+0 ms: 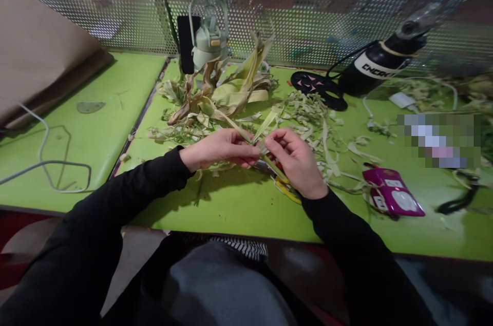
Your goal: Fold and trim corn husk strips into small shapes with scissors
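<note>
Pale green husk strips [268, 123] come together between my two hands above the green table. My left hand [227, 149] pinches them from the left, thumb pointing right. My right hand [295, 161] is closed on the same strips, its thumb and forefinger near my left fingertips. A tool with a yellow handle [285, 190] lies partly hidden beneath my right hand. Beyond my hands is a pile of dry corn husks [234, 91], with shredded husk pieces [306, 110] to its right.
A pale green bottle [208, 43] and a phone [185, 46] stand behind the pile. At the right are a black bottle [372, 66] and a purple packet [396, 193]. Brown paper [46, 49] and a grey cable [46, 161] lie left. Perforated metal [134, 13] borders the back.
</note>
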Motion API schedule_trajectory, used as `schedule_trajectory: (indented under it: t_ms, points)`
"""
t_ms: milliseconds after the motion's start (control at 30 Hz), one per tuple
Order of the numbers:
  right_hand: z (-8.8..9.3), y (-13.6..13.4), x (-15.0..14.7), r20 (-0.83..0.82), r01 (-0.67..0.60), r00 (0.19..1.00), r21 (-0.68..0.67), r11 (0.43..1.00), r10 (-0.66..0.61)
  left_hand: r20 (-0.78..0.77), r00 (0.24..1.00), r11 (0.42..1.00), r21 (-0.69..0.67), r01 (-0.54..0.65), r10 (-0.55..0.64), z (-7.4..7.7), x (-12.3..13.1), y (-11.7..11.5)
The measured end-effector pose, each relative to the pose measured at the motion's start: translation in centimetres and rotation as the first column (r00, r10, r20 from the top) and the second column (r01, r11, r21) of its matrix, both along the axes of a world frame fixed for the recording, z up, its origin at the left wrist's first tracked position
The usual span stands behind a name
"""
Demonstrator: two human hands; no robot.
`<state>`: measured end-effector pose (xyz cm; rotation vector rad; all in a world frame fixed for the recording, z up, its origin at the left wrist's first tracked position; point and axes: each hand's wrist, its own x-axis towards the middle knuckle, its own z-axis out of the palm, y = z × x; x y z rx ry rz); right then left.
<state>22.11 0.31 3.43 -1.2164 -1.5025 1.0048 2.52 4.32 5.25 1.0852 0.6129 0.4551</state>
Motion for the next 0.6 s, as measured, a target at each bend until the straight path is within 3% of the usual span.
schedule_trajectory:
  t_ms: [200, 267, 333, 400, 467, 533, 600]
  points:
    - [-0.7, 0.1, -0.1, -0.014, -0.011, 1.0, -0.008, 1.0, 0.011, -0.014, 0.998, 0.996, -0.069, -0.054, 0.053, -0.1, 0.1, 0.3]
    - [-1.1, 0.2, 0.3, 0.025, -0.043, 0.999, 0.048, 0.998, 0.041, -0.017, 0.993, 0.984, -0.132, -0.119, 0.117, 0.2, 0.0, 0.6]
    - [-1.4, 0.5, 0.8, 0.127, -0.055, 0.991, 0.187, 0.981, 0.031, -0.02, 0.985, 0.966, -0.192, -0.171, 0.171, 0.5, -0.1, 0.9]
    - [-1.6, 0.8, 1.5, 0.293, -0.086, 0.955, 0.423, 0.902, -0.047, -0.013, 0.977, 0.952, -0.225, -0.209, 0.211, 0.8, -0.3, 1.1]
    - [-1.6, 1.1, 2.1, 0.446, -0.18, 0.878, 0.642, 0.746, -0.172, 0.004, 0.971, 0.944, -0.235, -0.233, 0.241, 0.9, -0.3, 1.2]
    - [-1.5, 1.1, 2.4, 0.524, -0.278, 0.806, 0.745, 0.607, -0.275, 0.014, 0.965, 0.94, -0.231, -0.252, 0.262, 0.8, -0.3, 1.2]
    - [-1.3, 0.9, 2.3, 0.542, -0.309, 0.78, 0.768, 0.561, -0.313, 0.009, 0.963, 0.941, -0.214, -0.26, 0.268, 0.4, -0.1, 1.1]
